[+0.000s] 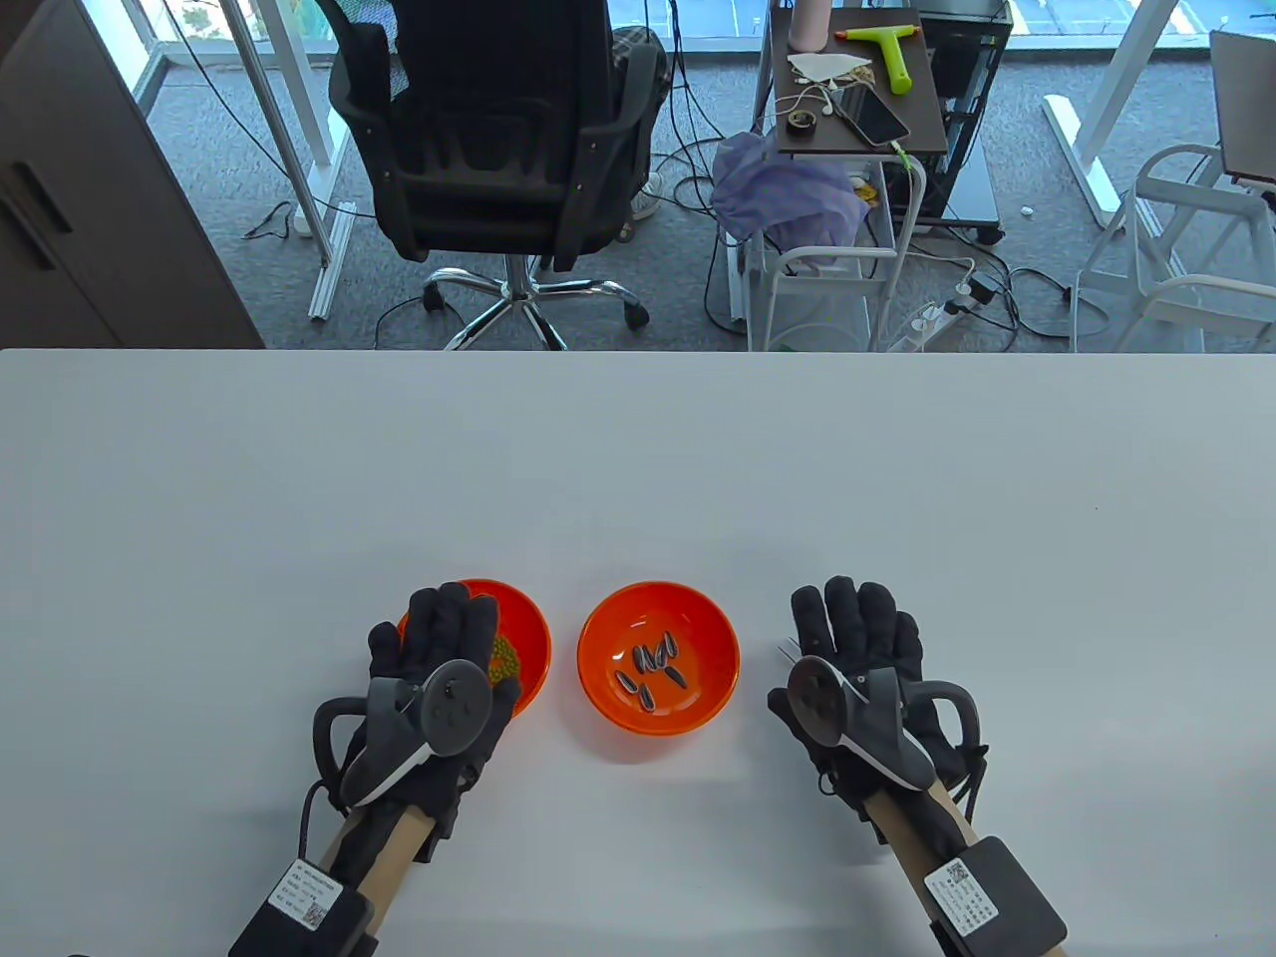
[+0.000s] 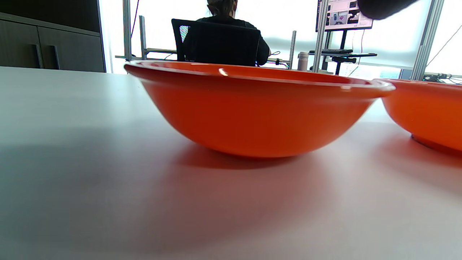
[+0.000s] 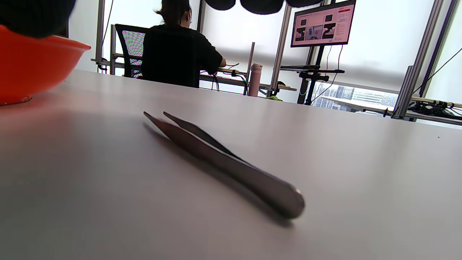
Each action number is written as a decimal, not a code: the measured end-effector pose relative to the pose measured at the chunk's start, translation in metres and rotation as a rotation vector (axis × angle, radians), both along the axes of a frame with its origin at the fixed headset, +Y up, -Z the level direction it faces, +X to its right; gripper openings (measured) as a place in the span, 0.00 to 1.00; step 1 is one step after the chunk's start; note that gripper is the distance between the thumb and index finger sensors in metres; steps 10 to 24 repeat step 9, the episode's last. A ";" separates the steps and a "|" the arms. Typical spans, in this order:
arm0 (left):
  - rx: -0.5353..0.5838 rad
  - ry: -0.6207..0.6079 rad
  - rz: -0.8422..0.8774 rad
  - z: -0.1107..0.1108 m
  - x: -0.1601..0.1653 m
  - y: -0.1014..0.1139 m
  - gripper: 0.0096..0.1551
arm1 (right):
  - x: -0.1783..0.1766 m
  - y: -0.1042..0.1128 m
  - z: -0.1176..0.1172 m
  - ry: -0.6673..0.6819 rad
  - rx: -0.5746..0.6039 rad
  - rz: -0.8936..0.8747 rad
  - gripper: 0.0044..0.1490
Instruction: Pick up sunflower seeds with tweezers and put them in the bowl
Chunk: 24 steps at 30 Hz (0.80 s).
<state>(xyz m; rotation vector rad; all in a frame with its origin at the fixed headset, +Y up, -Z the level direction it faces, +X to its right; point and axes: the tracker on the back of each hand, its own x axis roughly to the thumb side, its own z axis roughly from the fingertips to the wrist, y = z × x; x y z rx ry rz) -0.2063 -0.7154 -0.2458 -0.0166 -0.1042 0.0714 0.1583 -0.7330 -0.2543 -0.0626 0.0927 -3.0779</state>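
Note:
An orange bowl [image 1: 713, 628] near the table's front holds several striped sunflower seeds [image 1: 653, 668]. A second orange bowl [image 1: 538, 623] to its left holds something green [image 1: 505, 653]. My left hand [image 1: 439, 638] is spread over this left bowl, holding nothing; the left wrist view shows this bowl [image 2: 252, 108] from the side. Metal tweezers [image 3: 223, 162] lie flat on the table, tips toward the seed bowl [image 3: 29, 65]. My right hand [image 1: 852, 628] is spread flat above them, fingers not touching; only the tweezers' tips [image 1: 788, 653] show in the table view.
The white table [image 1: 638, 478] stretches far beyond the bowls. Behind its far edge stand an office chair [image 1: 498, 150] and a cart [image 1: 857, 110]. The seed bowl's side [image 2: 426, 108] shows at the right of the left wrist view.

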 end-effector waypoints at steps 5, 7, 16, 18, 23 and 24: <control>0.006 -0.002 0.000 0.000 0.000 0.000 0.45 | -0.001 0.000 0.000 0.000 -0.006 0.007 0.63; 0.008 -0.003 -0.001 0.000 0.000 0.000 0.45 | -0.002 -0.001 0.001 -0.002 -0.012 0.013 0.63; 0.008 -0.004 0.000 0.001 0.000 0.000 0.45 | -0.003 -0.001 0.001 -0.002 -0.015 0.015 0.63; 0.008 -0.004 0.000 0.001 0.000 0.000 0.45 | -0.003 -0.001 0.001 -0.002 -0.015 0.015 0.63; 0.008 -0.004 0.000 0.001 0.000 0.000 0.45 | -0.003 -0.001 0.001 -0.002 -0.015 0.015 0.63; 0.008 -0.004 0.000 0.001 0.000 0.000 0.45 | -0.003 -0.001 0.001 -0.002 -0.015 0.015 0.63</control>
